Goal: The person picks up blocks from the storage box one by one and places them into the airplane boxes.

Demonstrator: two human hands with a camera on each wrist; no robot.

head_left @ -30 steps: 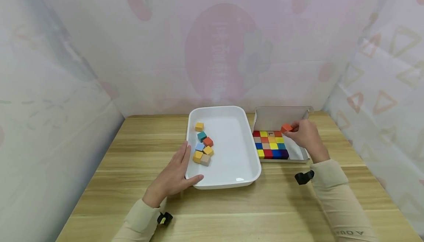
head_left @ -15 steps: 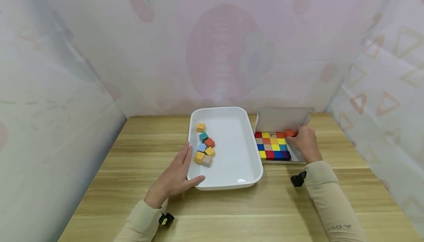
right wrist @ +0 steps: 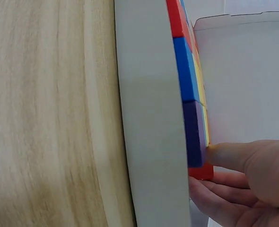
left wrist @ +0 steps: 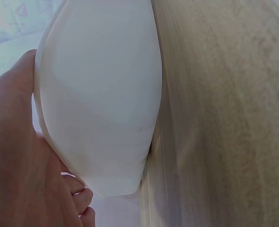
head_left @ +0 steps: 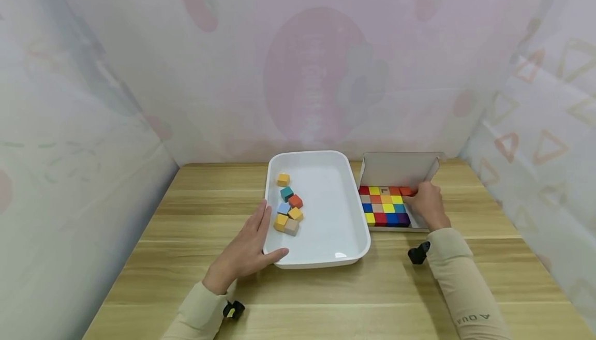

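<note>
Now, orange cube point(head_left: 406, 191) at right hand point(head_left: 427, 206) fingertips (in box point(head_left: 399, 168))

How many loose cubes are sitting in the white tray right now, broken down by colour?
Cubes in the tray:
yellow-orange cubes: 3
teal cube: 1
red-orange cube: 1
light blue cube: 1
tan cube: 1
Total: 7
</note>
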